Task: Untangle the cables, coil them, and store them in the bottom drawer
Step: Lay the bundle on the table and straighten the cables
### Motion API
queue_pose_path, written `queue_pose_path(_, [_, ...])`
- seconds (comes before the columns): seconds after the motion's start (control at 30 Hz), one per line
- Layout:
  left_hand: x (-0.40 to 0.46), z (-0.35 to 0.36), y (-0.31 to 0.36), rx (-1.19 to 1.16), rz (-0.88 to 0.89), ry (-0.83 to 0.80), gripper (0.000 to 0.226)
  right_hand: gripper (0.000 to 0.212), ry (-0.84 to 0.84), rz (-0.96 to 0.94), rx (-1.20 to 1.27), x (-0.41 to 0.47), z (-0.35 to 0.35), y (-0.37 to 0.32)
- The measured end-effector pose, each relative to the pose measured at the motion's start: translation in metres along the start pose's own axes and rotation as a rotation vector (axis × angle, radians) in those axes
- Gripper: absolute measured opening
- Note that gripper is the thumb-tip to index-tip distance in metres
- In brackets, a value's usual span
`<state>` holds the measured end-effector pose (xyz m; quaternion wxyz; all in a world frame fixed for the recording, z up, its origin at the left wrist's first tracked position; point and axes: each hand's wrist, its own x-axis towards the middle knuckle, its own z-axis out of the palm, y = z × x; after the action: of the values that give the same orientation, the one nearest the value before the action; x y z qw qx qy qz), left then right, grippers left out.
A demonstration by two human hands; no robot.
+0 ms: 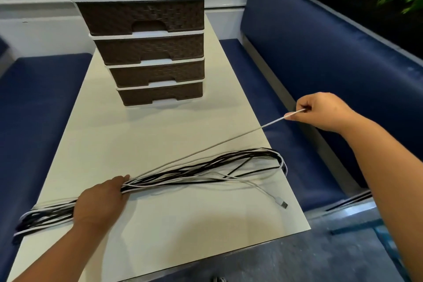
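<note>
From the head view, we saw a pale desk flanked by blue benches, with a four-drawer chest standing at its far end; its bottom drawer was closed. A tangled bundle of black and white cables lay across the near part of the desk (one USB plug trailing loose toward the right edge). Our left hand pressed down on the bundle, fingers curled over it. Our right hand, raised beyond the desk's right edge, pinched a single white cable stretched taut from the bundle.
</note>
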<state>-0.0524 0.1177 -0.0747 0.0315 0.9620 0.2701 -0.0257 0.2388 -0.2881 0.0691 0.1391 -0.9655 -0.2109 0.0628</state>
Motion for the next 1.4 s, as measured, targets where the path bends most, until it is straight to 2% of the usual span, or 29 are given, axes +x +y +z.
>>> queue_pose_path(0.1, [0.000,0.001,-0.001,-0.004,0.004,-0.002,0.038,0.039,-0.121,0.007,-0.019,0.003,0.023,0.019])
queue_pose_path(0.2, [0.001,0.001,-0.002,-0.003,0.008,-0.004,0.037,0.014,-0.274,0.085,-0.061,0.007,0.058,0.040])
queue_pose_path(0.23, [0.001,0.001,-0.002,-0.004,0.012,-0.004,0.038,0.011,-0.351,0.115,-0.087,0.007,0.068,0.043])
queue_pose_path(0.3, [0.001,0.001,-0.001,-0.014,0.014,0.001,0.037,0.044,-0.460,0.155,-0.161,0.007,0.084,0.039])
queue_pose_path(0.33, [0.001,0.001,-0.002,-0.018,0.011,0.004,0.036,0.055,-0.440,0.154,-0.147,0.006,0.089,0.026])
queue_pose_path(0.43, [0.001,0.002,-0.003,-0.022,0.011,0.012,0.036,0.057,-0.204,-0.051,0.119,-0.014,0.099,-0.048])
queue_pose_path(0.47, [0.001,0.003,-0.004,-0.020,0.017,0.015,0.036,0.058,-0.210,-0.152,0.200,-0.026,0.103,-0.076])
queue_pose_path(0.53, [0.002,0.005,-0.005,-0.023,0.023,0.016,0.036,0.074,-0.307,-0.342,0.109,-0.049,0.124,-0.118])
queue_pose_path(0.6, [0.002,0.006,-0.006,-0.026,0.025,0.017,0.035,0.083,-0.328,-0.421,-0.109,-0.060,0.157,-0.140])
queue_pose_path(0.67, [0.002,0.007,-0.006,-0.039,0.034,0.032,0.036,0.076,-0.228,-0.383,-0.210,-0.062,0.180,-0.146])
queue_pose_path(0.77, [0.001,0.006,-0.007,-0.050,0.048,0.057,0.035,0.049,-0.068,-0.330,-0.284,-0.049,0.183,-0.139])
queue_pose_path(0.93, [0.001,0.005,-0.007,-0.039,0.053,0.060,0.036,0.017,-0.072,-0.085,-0.505,-0.021,0.138,-0.086])
queue_pose_path(1.07, [0.003,0.006,-0.009,-0.014,0.053,0.032,0.037,0.004,-0.018,0.014,-0.444,-0.007,0.109,-0.029])
queue_pose_path(1.17, [0.006,0.009,-0.010,0.005,0.052,0.032,0.036,0.014,-0.061,0.111,-0.247,0.008,0.106,-0.009])
queue_pose_path(1.3, [0.007,0.012,-0.012,-0.033,0.057,0.031,0.038,0.059,-0.411,0.313,-0.276,0.012,0.098,-0.008])
queue_pose_path(1.33, [0.007,0.013,-0.013,-0.046,0.063,0.037,0.039,0.064,-0.448,0.320,-0.286,0.010,0.094,-0.018])
queue_pose_path(1.4, [0.007,0.015,-0.014,-0.060,0.080,0.044,0.041,0.067,-0.360,0.244,-0.262,0.003,0.090,-0.055])
